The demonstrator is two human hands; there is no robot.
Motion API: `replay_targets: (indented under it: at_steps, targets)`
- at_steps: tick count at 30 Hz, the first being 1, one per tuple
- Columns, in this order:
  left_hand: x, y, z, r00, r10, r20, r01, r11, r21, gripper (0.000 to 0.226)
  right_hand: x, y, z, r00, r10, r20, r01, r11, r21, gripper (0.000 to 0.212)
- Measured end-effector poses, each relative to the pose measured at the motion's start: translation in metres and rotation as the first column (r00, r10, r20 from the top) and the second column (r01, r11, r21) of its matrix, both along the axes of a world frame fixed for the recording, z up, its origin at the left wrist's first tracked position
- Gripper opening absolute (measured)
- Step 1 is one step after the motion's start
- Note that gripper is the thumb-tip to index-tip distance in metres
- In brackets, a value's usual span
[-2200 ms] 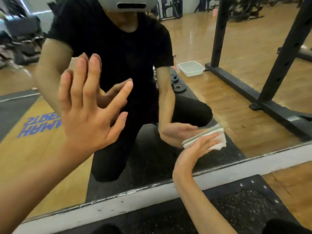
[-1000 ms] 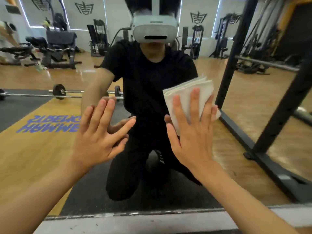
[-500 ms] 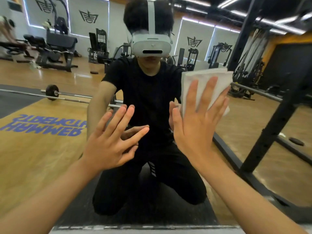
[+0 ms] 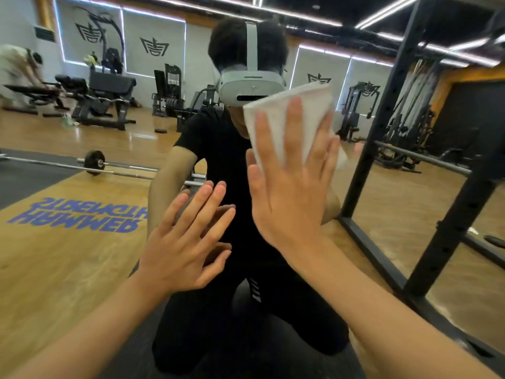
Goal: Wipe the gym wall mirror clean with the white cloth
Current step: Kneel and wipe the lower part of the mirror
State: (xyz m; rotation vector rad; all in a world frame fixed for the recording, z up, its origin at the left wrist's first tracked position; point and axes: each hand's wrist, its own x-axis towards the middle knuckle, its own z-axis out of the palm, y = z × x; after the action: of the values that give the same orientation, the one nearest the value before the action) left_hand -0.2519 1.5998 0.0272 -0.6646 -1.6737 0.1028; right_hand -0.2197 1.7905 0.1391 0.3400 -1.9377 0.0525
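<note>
white cloth (image 4: 289,116) pressed flat on mirror (image 4: 68,263) under right hand (image 4: 289,198); left hand (image 4: 185,242) splayed, empty; reflected rack (image 4: 461,214), barbell (image 4: 94,162).

Reflected in the mirror (image 4: 54,132), the wooden floor (image 4: 68,269) bears blue lettering (image 4: 79,217) and a dark mat (image 4: 24,181). A barbell (image 4: 94,162) lies on it, and a black rack (image 4: 451,228) stands at the right.

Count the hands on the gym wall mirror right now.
2. The left hand lies flat, fingers spread, lower on the large gym wall mirror; the right hand presses the folded white cloth against it higher up.
</note>
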Motion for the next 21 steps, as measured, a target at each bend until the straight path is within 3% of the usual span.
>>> replay_targets:
  at_steps: [3, 5, 9, 13, 17, 21]
  targets:
    - [-0.001, -0.002, -0.001, 1.0, -0.004, 0.002, 0.004, 1.0, -0.012, 0.081, 0.006, 0.025, -0.056, 0.996, 0.053, 0.071, -0.07, 0.962, 0.263, 0.06]
    - [-0.001, -0.001, -0.002, 1.0, 0.002, -0.004, -0.003, 1.0, -0.015, 0.081, 0.008, 0.068, -0.08, 0.998, 0.001, 0.06, -0.021, 0.945, 0.327, 0.061]
    - [-0.003, 0.002, -0.001, 1.0, 0.02, -0.022, -0.02, 1.0, -0.006, 0.077, 0.016, 0.136, -0.073, 0.984, -0.173, 0.051, 0.166, 0.979, 0.12, 0.062]
    - [-0.001, 0.003, -0.003, 1.0, 0.01, -0.021, -0.01, 1.0, -0.002, 0.074, 0.008, 0.091, -0.037, 0.975, -0.219, 0.024, 0.22, 0.971, -0.096, 0.062]
    - [-0.003, 0.001, -0.002, 1.0, -0.006, 0.0, 0.006, 1.0, -0.005, 0.076, 0.002, 0.059, 0.0, 0.983, -0.149, -0.11, 0.148, 0.989, -0.023, 0.065]
    - [-0.004, 0.002, -0.003, 1.0, -0.005, -0.028, 0.005, 1.0, -0.005, 0.075, -0.004, 0.084, -0.013, 0.989, -0.117, -0.093, 0.125, 0.989, 0.079, 0.067]
